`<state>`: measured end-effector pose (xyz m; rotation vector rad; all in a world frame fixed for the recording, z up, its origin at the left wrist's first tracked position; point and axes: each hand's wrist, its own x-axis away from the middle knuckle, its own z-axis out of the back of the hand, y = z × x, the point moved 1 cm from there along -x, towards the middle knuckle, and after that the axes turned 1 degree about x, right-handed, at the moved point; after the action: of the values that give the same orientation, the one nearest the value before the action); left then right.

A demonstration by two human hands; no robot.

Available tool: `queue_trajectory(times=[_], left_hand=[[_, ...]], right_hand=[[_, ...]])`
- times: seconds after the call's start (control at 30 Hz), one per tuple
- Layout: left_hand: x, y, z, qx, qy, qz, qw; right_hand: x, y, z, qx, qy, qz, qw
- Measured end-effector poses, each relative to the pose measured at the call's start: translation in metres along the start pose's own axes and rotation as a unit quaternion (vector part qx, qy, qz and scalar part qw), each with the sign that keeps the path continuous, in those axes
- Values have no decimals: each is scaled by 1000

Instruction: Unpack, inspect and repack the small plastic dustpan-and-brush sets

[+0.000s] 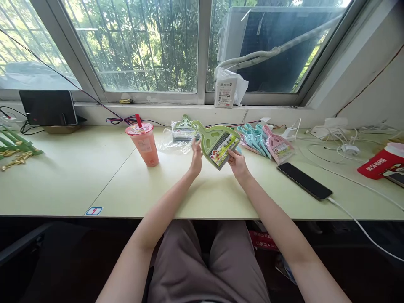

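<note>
A green dustpan and brush set (217, 145) with a printed label is held up above the table, its handle pointing up and left. My right hand (238, 164) grips its lower right edge between thumb and fingers. Beside its left edge is my left hand (196, 158), fingers apart and pointing upward; whether it touches the edge is unclear. Behind it, another green set (184, 132) lies in clear wrapping. To the right lie several blue and pink sets (277, 145), some in clear bags.
A pink drink cup (145, 145) with a red straw stands left on the table (120, 198). A black phone (304, 181) with a white cable lies right. Further right are chargers and a red container (383, 162). A tablet (49, 108) stands far left.
</note>
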<state>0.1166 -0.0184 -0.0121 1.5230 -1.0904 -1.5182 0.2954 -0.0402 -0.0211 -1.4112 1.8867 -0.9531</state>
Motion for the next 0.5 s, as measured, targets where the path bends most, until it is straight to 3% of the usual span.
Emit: queue_trajectory(times=[0.07, 0.13, 0.23, 0.33, 0.43, 0.5], left_hand=[[-11, -3, 19, -131, 41, -63, 988], [-21, -10, 41, -323, 38, -89, 942], [-30, -22, 67, -512, 3, -4, 859], [-31, -23, 77, -593, -24, 83, 800], [-30, -15, 76, -634, -36, 78, 769], [-29, -11, 73, -656, -12, 54, 753]], right_hand=[[-1, -4, 3, -4, 8, 4, 1000], [-2, -7, 6, -6, 19, 7, 1000], [-4, -7, 10, -3, 31, 13, 999], [-7, -5, 13, 5, 41, 15, 999], [-9, -3, 16, 13, 49, 11, 999], [-9, -2, 17, 24, 52, 4, 998]])
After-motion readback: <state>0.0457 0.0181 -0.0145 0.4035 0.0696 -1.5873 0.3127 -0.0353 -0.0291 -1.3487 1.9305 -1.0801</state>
